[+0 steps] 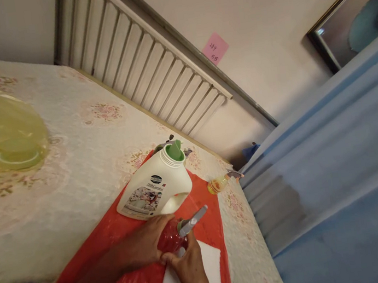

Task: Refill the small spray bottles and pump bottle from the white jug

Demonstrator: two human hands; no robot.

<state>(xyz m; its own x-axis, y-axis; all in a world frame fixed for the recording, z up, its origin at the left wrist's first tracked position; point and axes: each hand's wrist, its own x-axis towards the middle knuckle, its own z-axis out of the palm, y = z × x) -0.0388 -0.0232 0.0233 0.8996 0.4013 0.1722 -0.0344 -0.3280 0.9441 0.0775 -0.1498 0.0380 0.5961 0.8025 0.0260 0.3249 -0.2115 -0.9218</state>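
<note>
A small bottle of red liquid [169, 238] with a grey pump top [191, 221] tilts to the right between my hands. My left hand [149, 242] is wrapped round its left side. My right hand [191, 264] grips it from the lower right, thumb towards the other hand. Just behind them stands a cream detergent jug [173, 180], uncapped, its green pouring spout [175, 151] showing in the neck. Under my hands lie a white cloth or sheet [211, 257] and a shiny red plastic sheet [202, 188]. The bottle's base is hidden by my fingers.
A yellow spray bottle [218, 184] stands at the red sheet's right edge. A see-through yellow object [5, 119] sits at left on the floral tablecloth [85, 173]. Behind are a radiator [151, 67] and a pink note [215, 48]; blue curtain [333, 155] hangs right.
</note>
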